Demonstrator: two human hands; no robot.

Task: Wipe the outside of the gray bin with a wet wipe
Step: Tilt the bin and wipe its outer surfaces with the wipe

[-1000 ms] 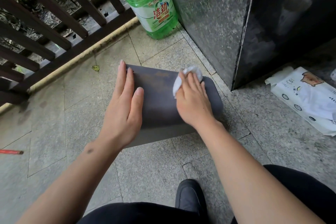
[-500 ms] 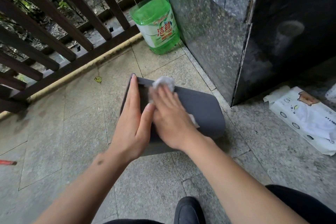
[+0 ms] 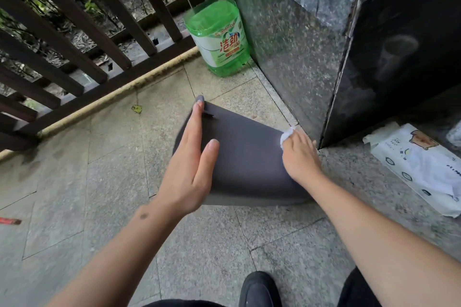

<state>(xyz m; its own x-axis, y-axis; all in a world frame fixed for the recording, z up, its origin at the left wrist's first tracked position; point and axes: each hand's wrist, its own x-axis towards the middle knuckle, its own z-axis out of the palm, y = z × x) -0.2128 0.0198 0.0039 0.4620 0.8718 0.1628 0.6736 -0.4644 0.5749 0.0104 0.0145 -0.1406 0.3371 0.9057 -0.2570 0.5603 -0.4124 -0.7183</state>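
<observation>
The gray bin (image 3: 247,157) lies on its side on the stone floor, in the middle of the head view. My left hand (image 3: 192,164) rests flat on its left part, fingers stretched toward the far edge and thumb apart. My right hand (image 3: 300,157) presses a crumpled white wet wipe (image 3: 287,135) against the bin's right edge, close to the granite block. Only a small part of the wipe shows past my fingers.
A dark granite block (image 3: 294,40) stands right behind the bin. A green detergent jug (image 3: 219,37) sits in the corner by the wooden railing (image 3: 82,40). A pack of wet wipes (image 3: 421,167) lies at the right. My black shoe (image 3: 259,289) is at the bottom.
My right hand has swept the wipe from the bin's left part, beside my left hand, across to its right edge. The left hand stays on the bin.
</observation>
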